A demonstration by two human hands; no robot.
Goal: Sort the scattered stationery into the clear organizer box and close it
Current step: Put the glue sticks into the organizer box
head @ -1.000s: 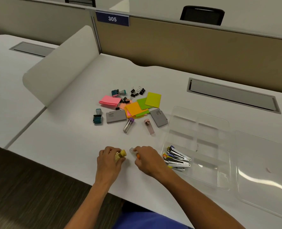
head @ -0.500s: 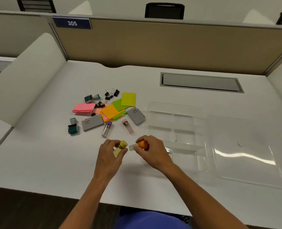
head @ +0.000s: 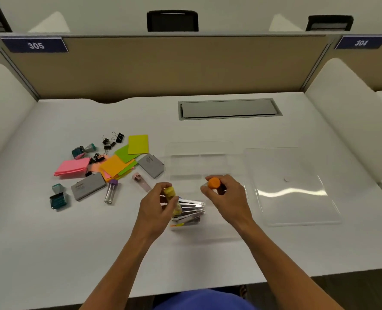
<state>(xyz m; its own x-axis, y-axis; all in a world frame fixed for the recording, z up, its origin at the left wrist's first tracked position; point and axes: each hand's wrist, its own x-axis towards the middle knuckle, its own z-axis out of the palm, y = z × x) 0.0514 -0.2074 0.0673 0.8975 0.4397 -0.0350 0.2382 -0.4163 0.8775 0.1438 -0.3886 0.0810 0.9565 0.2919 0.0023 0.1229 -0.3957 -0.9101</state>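
Note:
The clear organizer box [head: 199, 159] lies open on the white desk, its flat lid [head: 290, 186] beside it on the right. Several staplers [head: 190, 211] rest in its near-left compartment. My left hand [head: 156, 206] holds a yellow-capped tube [head: 171, 194] over the box's near-left edge. My right hand [head: 228, 198] holds an orange-capped tube [head: 214, 183] above the box's middle. Left of the box lie sticky notes [head: 118, 164], binder clips [head: 113, 139], two grey cases [head: 88, 186], a purple-capped tube [head: 111, 191], a pink tube [head: 141, 182] and teal stamps [head: 57, 198].
A grey cable hatch [head: 228, 109] is set into the desk behind the box. White side dividers [head: 351, 113] stand at both ends, and a tan partition [head: 185, 66] closes the back. The desk's front edge runs close below my arms.
Both hands have lifted from the desk and moved right, carrying the two capped tubes over the box. The view has swung right, showing the whole lid.

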